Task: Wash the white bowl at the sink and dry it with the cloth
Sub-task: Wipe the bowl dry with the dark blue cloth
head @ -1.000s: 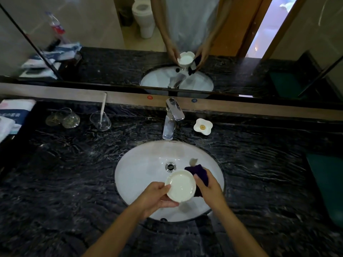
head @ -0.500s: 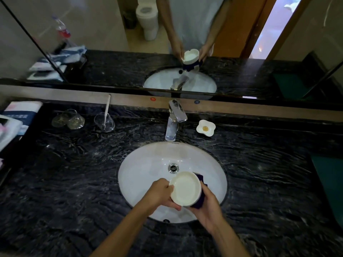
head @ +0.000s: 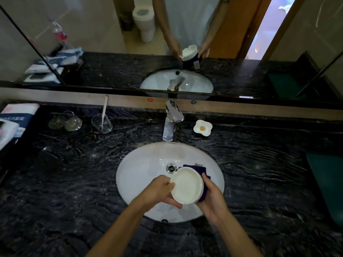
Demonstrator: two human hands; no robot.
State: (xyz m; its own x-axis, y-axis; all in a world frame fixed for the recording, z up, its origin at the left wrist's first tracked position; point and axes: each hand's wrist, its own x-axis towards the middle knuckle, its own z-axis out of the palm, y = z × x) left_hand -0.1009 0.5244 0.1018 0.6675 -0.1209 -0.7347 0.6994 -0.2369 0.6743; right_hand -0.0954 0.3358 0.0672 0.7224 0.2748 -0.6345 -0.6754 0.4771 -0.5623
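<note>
Drying step, lower centre: left hand [head: 159, 190] grips white bowl [head: 186, 185]; right hand [head: 213, 197] presses dark cloth [head: 201, 169] beneath. Next: rotate bowl.

Glossy white bowl [head: 187, 185], dark cloth [head: 199, 168], polished metal tap [head: 171, 119], veined black stone counter [head: 74, 182].

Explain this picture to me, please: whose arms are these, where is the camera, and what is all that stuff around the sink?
No machine here: a person wears a camera on the head, looking down at their own hands. The left hand grips the white bowl by its rim over the sink. The right hand presses a dark cloth against the bowl's outside. On the dark counter stand a tap, a glass holding a toothbrush, more glasses and a small flower-shaped dish. The mirror above repeats the scene.
</note>
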